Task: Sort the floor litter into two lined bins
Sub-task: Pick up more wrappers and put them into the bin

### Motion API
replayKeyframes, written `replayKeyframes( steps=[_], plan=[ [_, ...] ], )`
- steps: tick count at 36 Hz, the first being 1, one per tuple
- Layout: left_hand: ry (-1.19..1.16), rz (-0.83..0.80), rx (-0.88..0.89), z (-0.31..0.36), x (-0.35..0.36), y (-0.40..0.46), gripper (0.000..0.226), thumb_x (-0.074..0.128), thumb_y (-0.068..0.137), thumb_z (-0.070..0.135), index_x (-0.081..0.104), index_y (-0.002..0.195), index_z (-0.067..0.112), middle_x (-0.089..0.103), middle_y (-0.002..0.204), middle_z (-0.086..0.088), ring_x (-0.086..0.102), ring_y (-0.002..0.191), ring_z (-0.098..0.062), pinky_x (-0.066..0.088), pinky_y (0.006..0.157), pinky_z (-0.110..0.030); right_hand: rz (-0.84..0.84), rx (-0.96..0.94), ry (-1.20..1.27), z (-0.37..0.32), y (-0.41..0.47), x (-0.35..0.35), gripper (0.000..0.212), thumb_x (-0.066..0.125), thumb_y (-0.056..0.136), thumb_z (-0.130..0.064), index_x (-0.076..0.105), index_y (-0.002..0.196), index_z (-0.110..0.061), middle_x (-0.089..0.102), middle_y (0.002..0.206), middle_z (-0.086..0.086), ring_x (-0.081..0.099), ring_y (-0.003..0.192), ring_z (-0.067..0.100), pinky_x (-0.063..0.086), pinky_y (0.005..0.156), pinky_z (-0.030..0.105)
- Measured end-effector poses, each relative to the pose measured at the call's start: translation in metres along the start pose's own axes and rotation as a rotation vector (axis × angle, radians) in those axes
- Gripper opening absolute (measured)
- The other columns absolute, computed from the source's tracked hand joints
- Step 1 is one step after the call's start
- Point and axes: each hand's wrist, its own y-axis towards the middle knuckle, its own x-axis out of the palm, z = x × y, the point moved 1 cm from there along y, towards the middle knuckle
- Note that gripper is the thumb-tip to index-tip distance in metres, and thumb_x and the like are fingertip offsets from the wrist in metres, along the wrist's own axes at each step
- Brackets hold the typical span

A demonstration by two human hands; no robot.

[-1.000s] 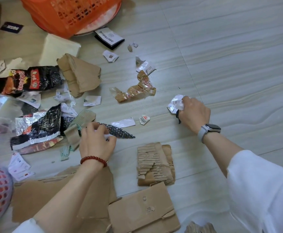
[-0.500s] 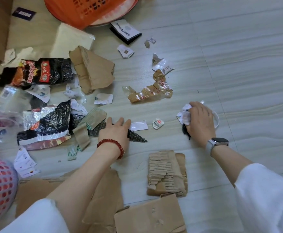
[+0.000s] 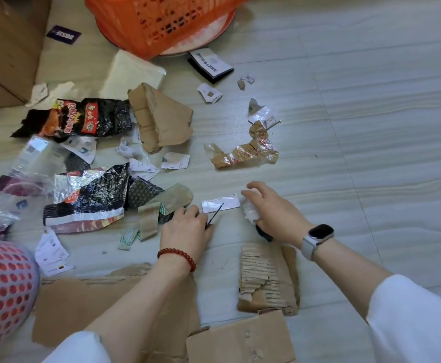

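Head view: the floor point(image 3: 371, 127) is seen from above, strewn with litter. The left hand point(image 3: 185, 229) is lowered to the floor at about 6 o'clock of centre, its fingers curled, and a thin dark sliver point(image 3: 215, 213) is pinched at the fingertips. The sliver slants up toward 1 o'clock, and its far tip is laid over the lower edge of a white paper strip point(image 3: 220, 204) that lies flat on the floor just beyond the grip. The right hand point(image 3: 274, 213) is held to the 3 o'clock side of that strip. A crumpled white scrap point(image 3: 249, 212) is gripped under its palm, while the forefinger and thumb are stretched toward the strip's right end; whether the strip is touched cannot be told. A dark object point(image 3: 264, 233) is partly hidden beneath the right wrist.

At 12 o'clock of the hands a crinkled brown-and-clear wrapper point(image 3: 243, 154) is spread, well apart from both grips. At 9 o'clock of the left hand a black foil bag point(image 3: 88, 197) and folded striped paper point(image 3: 167, 203) are heaped, the paper just beside the left knuckles. Torn corrugated cardboard point(image 3: 266, 279) lies at 6 o'clock under the right forearm. An orange basket point(image 3: 161, 22) stands at the top edge.
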Motion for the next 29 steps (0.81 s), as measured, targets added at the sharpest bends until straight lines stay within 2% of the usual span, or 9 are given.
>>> replayKeyframes(
  steps=[2,5,10,16,18,21,24,27,29],
  plan=[
    [-0.084,0.085,0.013,-0.005,0.002,-0.002,0.024,0.053,0.089,0.034,0.064,0.090,0.012,0.059,0.096,-0.003,0.055,0.096,-0.026,0.041,0.056,-0.031,-0.034,-0.022,-0.018,-0.004,0.005,0.007,0.062,0.054,0.084,-0.007,0.031,0.140,-0.017,0.018,0.151,0.006,0.037,0.126,0.027,0.043,0.081,0.032],
    [-0.146,0.194,0.060,-0.019,0.004,-0.008,0.021,0.074,0.068,0.023,0.058,0.062,0.011,0.058,0.070,-0.004,0.061,0.069,-0.026,0.038,0.037,-0.026,0.020,0.017,-0.011,-0.008,0.008,0.013,0.057,0.051,0.084,-0.004,0.036,0.138,-0.015,0.034,0.136,0.011,0.042,0.115,0.031,0.042,0.080,0.034],
    [-0.208,0.406,0.026,-0.040,0.003,-0.025,0.025,0.046,0.073,0.033,0.052,0.060,0.013,0.053,0.066,-0.002,0.044,0.069,-0.016,0.033,0.036,-0.022,0.023,0.131,-0.012,-0.011,0.008,0.020,0.061,0.045,0.084,-0.005,0.027,0.141,-0.016,0.044,0.110,0.013,0.043,0.102,0.031,0.032,0.070,0.033],
    [-0.238,0.437,0.025,-0.054,-0.003,-0.045,0.026,0.047,0.074,0.034,0.052,0.061,0.012,0.052,0.066,-0.002,0.037,0.069,-0.015,0.032,0.033,-0.021,-0.043,0.086,0.000,-0.025,0.020,0.014,0.075,0.043,0.088,-0.006,0.003,0.148,-0.028,0.036,0.094,0.006,0.039,0.078,0.026,0.033,0.063,0.032],
    [-0.230,0.422,0.044,-0.058,-0.005,-0.050,0.026,0.047,0.075,0.034,0.053,0.062,0.012,0.052,0.066,-0.001,0.036,0.069,-0.016,0.034,0.030,-0.022,-0.065,0.102,-0.031,-0.029,0.029,0.015,0.062,0.043,0.089,-0.009,0.018,0.144,-0.023,0.044,0.099,0.010,0.046,0.080,0.031,0.036,0.062,0.034],
    [-0.194,0.408,0.059,-0.065,-0.014,-0.057,0.027,0.047,0.075,0.035,0.054,0.061,0.013,0.053,0.066,0.001,0.036,0.070,-0.013,0.029,0.031,-0.019,-0.034,0.148,-0.035,-0.031,0.037,0.014,0.036,0.045,0.091,-0.018,0.036,0.125,-0.009,0.051,0.107,0.016,0.052,0.084,0.034,0.036,0.061,0.034],
    [-0.180,0.413,0.103,-0.072,-0.027,-0.059,0.027,0.047,0.076,0.036,0.055,0.062,0.015,0.054,0.067,0.002,0.038,0.070,-0.010,0.026,0.033,-0.018,-0.040,0.191,-0.089,-0.037,0.038,0.012,0.029,0.044,0.093,-0.020,0.040,0.117,-0.004,0.052,0.108,0.017,0.054,0.088,0.034,0.033,0.060,0.032],
    [-0.247,0.428,0.169,-0.079,-0.041,-0.058,0.028,0.049,0.078,0.037,0.055,0.064,0.014,0.054,0.068,0.003,0.040,0.072,-0.009,0.036,0.033,-0.022,-0.068,0.251,-0.130,-0.044,0.034,0.010,0.017,0.042,0.091,-0.011,0.043,0.107,-0.006,0.053,0.107,0.015,0.051,0.080,0.032,0.032,0.060,0.032],
    [-0.346,0.443,0.184,-0.083,-0.058,-0.054,0.030,0.050,0.077,0.039,0.055,0.065,0.012,0.053,0.066,0.003,0.039,0.069,-0.009,0.041,0.040,-0.022,-0.058,0.300,-0.121,-0.049,0.031,0.007,0.006,0.040,0.091,-0.010,0.043,0.096,-0.008,0.053,0.103,0.014,0.047,0.074,0.029,0.032,0.060,0.032]
  ],
)
